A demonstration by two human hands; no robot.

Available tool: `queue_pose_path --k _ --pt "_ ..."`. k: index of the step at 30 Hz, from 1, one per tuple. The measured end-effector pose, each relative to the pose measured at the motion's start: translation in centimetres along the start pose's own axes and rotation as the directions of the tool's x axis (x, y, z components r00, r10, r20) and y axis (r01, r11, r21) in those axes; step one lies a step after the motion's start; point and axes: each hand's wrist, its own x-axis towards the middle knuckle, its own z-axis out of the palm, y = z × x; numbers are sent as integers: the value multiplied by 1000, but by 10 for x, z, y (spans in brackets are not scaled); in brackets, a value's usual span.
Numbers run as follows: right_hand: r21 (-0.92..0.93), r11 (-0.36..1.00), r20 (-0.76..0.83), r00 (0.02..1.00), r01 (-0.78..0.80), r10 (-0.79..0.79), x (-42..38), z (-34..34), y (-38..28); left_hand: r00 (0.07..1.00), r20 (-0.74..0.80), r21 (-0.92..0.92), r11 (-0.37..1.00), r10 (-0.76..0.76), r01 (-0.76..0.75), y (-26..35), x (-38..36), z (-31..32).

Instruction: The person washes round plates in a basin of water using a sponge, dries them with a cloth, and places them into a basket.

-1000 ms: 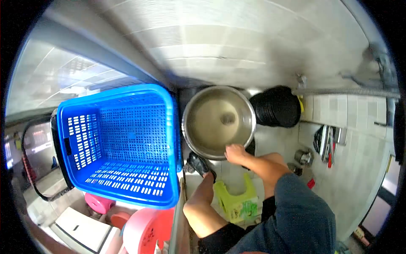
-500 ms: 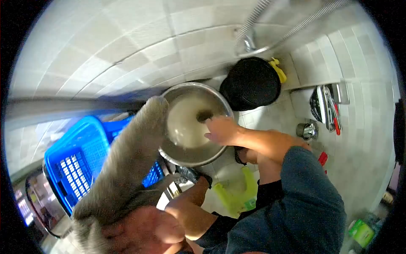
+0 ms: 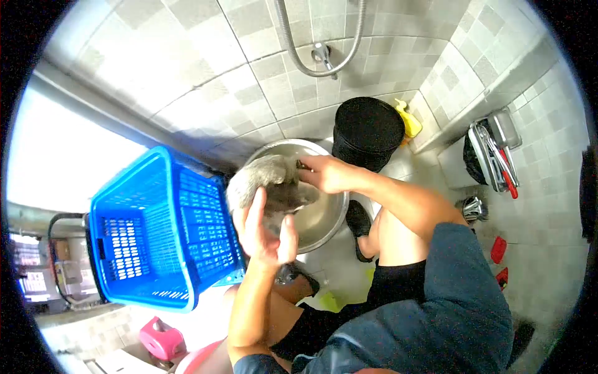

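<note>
A grey cloth (image 3: 260, 176) above a basin (image 3: 337, 215).
Left hand (image 3: 266, 239) holds it, fingers spread; right hand (image 3: 327, 174) at its edge, grip unclear.

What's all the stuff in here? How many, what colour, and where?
Fuzzy thing: 1, grey, over basin
Basin: 1, silver, centre floor
Basket: 1, blue, left
Round thing: 1, black, beyond basin
Bottle: 1, yellow, beside that
Hose: 1, silver, wall
Tools: several, silver and red, right
Small things: 2, red, below tools
Plastic thing: 1, pink, lower left
Low thing: 1, lime, between legs
Tiles: many, greyish, walls
Slippers: 2, black, feet
Shirt: 1, dark blue, bottom
Left hand: 1, bare, at fuzzy thing
Right hand: 1, bare, at fuzzy thing
</note>
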Motion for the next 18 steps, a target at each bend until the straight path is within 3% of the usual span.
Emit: queue_pose_path --k 2,3,4,6,7,10,12,14,18 --pt "217 974 -26 997 70 -66 4 5 2 999 16 58 997 42 -43 0 -8 -2" --pt "422 906 -30 999 26 -14 -6 -4 -21 999 -24 8 999 32 -32 1 -8 -1" --pt "498 863 -96 995 84 -41 -5 -5 -28 998 -70 -41 999 4 -7 6 -2 1" --pt "787 578 146 976 -213 161 -10 -16 -42 974 -180 -143 983 -136 111 6 2 7" --pt "845 488 185 976 -219 117 -12 -20 -43 951 -230 -254 956 -208 148 14 12 14" --pt "871 464 164 986 -162 36 -20 -26 -50 909 -240 -464 863 -342 202 29 38 10" --pt "880 454 131 990 -140 51 -24 -29 -49 871 -267 -507 829 -413 238 35 59 8" --pt "799 592 97 994 -103 42 -22 -31 -34 866 -253 -490 829 -432 270 45 80 -2" --pt "798 597 66 997 -79 44 -21 -40 -25 899 -302 -437 884 -318 166 65 109 -23"
